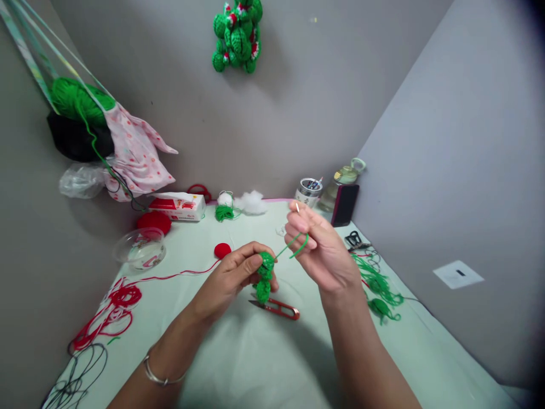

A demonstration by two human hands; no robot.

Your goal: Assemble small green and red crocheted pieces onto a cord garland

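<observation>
My left hand [238, 270] is closed on a small green crocheted piece [264, 278] made of rounded lobes, held above the table's middle. A strand of green yarn [286, 248] runs taut from it up to my right hand [317, 241]. Raised to the right, that hand pinches a needle [297, 208]; just its pale tip shows between thumb and forefinger. A loose yarn tail hangs below those fingers. Orange-handled thread snips [283, 309] lie on the cloth just under the green piece. Behind my left hand sits a small red ball [222, 250] with a red strand trailing left.
Red yarn [123, 298] and dark cord [79, 378] spread along the left side, near a clear plastic bowl [145, 253]. A tissue box [181, 206], white stuffing [252, 202], pen tin [309, 190], and phone [344, 205] line the back. Green yarn scraps [378, 284] lie right.
</observation>
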